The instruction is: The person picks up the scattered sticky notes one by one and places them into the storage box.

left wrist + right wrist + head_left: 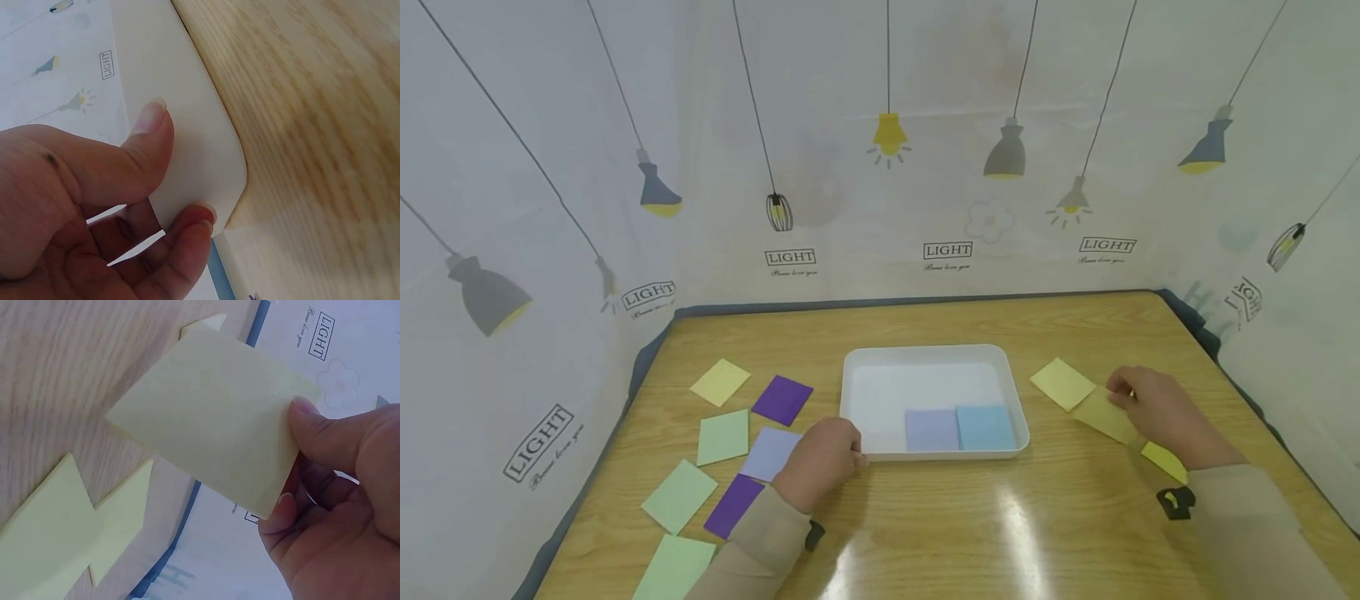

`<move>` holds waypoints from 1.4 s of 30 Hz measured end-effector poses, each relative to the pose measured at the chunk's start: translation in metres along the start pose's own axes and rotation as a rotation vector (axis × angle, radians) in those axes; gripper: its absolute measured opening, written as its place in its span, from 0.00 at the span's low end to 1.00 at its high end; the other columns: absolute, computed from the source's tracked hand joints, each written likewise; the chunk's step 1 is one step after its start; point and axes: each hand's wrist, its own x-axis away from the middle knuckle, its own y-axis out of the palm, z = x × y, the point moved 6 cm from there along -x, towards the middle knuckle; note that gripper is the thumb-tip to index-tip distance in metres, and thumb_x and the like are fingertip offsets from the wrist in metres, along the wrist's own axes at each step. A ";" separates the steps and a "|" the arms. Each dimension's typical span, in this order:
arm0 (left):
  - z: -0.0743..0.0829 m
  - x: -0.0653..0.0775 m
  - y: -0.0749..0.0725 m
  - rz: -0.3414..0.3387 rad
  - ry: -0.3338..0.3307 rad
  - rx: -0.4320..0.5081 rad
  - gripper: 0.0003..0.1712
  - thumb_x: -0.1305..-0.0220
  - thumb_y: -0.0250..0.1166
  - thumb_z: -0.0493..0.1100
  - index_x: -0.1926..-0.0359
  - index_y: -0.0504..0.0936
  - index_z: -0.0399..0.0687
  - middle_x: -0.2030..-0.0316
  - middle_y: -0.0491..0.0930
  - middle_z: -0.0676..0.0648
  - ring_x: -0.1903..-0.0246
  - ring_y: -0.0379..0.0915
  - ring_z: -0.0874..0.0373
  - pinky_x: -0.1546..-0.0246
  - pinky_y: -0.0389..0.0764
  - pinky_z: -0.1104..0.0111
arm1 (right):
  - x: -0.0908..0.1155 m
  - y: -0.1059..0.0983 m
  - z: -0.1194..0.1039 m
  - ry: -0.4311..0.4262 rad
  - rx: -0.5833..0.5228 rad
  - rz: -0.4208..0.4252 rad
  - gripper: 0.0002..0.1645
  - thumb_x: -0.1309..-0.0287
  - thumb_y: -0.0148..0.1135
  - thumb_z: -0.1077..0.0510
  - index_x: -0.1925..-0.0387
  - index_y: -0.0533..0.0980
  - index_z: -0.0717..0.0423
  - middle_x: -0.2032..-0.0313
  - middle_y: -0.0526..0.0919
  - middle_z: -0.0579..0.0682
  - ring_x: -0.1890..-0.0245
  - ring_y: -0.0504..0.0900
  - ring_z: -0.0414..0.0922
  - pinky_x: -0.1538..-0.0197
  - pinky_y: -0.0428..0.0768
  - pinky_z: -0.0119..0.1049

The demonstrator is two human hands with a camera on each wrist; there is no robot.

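A shallow white tray [925,354] stands mid-table, holding a lavender sticky-note pad [931,430] and a blue one [987,428] side by side at its front right. My left hand [818,463] grips the tray's front-left corner, thumb on the outer wall in the left wrist view. To the right of the tray, my right hand [1163,414] pinches a pale yellow sticky-note pad [206,419] by one corner, thumb on its face. Another pale yellow pad [1063,384] lies just beyond it. Below the right hand, a brighter yellow pad [1167,462] is partly covered.
Left of the tray lie several pads: a yellow one [720,382], two purple ones [782,400], a lavender one [771,452] and pale green ones [680,497]. The left sleeve overlaps some. A lamp-printed cloth [865,192] surrounds the wooden table's far and side edges.
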 end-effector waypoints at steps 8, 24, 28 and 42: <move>-0.002 0.000 0.002 0.003 -0.003 0.006 0.16 0.43 0.74 0.40 0.83 0.79 0.47 0.78 0.77 0.53 0.75 0.68 0.61 0.70 0.75 0.67 | 0.000 -0.004 -0.006 -0.020 -0.008 0.008 0.07 0.32 0.59 0.65 0.57 0.78 0.67 0.63 0.83 0.60 0.64 0.79 0.52 0.61 0.79 0.49; -0.004 -0.001 0.003 0.010 0.001 0.018 0.16 0.44 0.74 0.38 0.84 0.79 0.47 0.78 0.76 0.53 0.76 0.67 0.60 0.71 0.73 0.67 | -0.012 -0.001 -0.034 -0.077 -0.004 0.007 0.05 0.33 0.59 0.66 0.59 0.79 0.66 0.64 0.83 0.58 0.66 0.78 0.49 0.61 0.78 0.47; -0.003 -0.001 0.003 0.004 0.000 0.021 0.16 0.44 0.74 0.38 0.84 0.79 0.47 0.78 0.77 0.53 0.76 0.67 0.61 0.71 0.73 0.67 | -0.019 0.002 -0.041 -0.105 0.010 0.011 0.05 0.33 0.60 0.66 0.59 0.79 0.65 0.64 0.83 0.57 0.65 0.78 0.49 0.61 0.78 0.46; -0.005 -0.001 0.004 -0.001 0.002 0.027 0.15 0.43 0.74 0.38 0.83 0.80 0.47 0.77 0.78 0.53 0.76 0.68 0.61 0.71 0.75 0.67 | -0.028 -0.007 -0.071 -0.142 0.010 0.029 0.06 0.33 0.60 0.65 0.57 0.79 0.65 0.63 0.84 0.57 0.65 0.78 0.49 0.59 0.78 0.48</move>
